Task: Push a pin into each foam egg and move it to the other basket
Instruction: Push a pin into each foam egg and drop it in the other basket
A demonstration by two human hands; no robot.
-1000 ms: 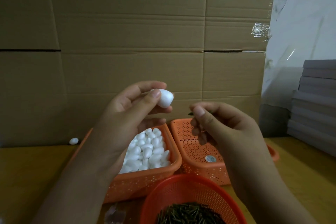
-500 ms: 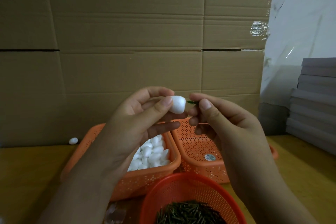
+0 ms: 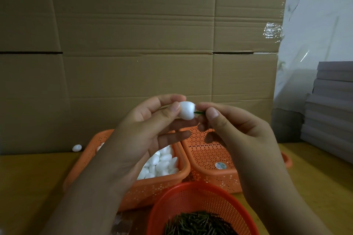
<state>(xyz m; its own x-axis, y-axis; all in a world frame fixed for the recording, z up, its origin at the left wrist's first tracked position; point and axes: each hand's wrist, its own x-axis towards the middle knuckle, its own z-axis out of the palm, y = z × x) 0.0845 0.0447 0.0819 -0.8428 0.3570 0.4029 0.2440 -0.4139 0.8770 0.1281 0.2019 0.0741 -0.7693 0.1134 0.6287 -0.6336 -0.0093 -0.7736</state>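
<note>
Your left hand (image 3: 145, 129) pinches a white foam egg (image 3: 186, 112) between thumb and forefinger, held up in the air above the two orange baskets, with the other fingers loosely spread below it. Your right hand (image 3: 235, 131) pinches a green pin (image 3: 199, 113) between thumb and forefinger, and the pin's tip touches the right end of the egg; how deep it sits cannot be told.

On the wooden table (image 3: 28, 187), the left basket (image 3: 152, 185) holds a heap of white foam eggs (image 3: 162, 162). The right basket (image 3: 212, 160) stands just beside it, their rims touching, with a round sticker on its inner wall. At the table's near edge, a round red basket (image 3: 198, 194) holds a pile of dark green pins (image 3: 198, 223). One stray egg (image 3: 77, 147) lies toward the table's far left, against the cardboard wall (image 3: 133, 44). A stack of grey sheets (image 3: 332, 110) rests at the far right corner.
</note>
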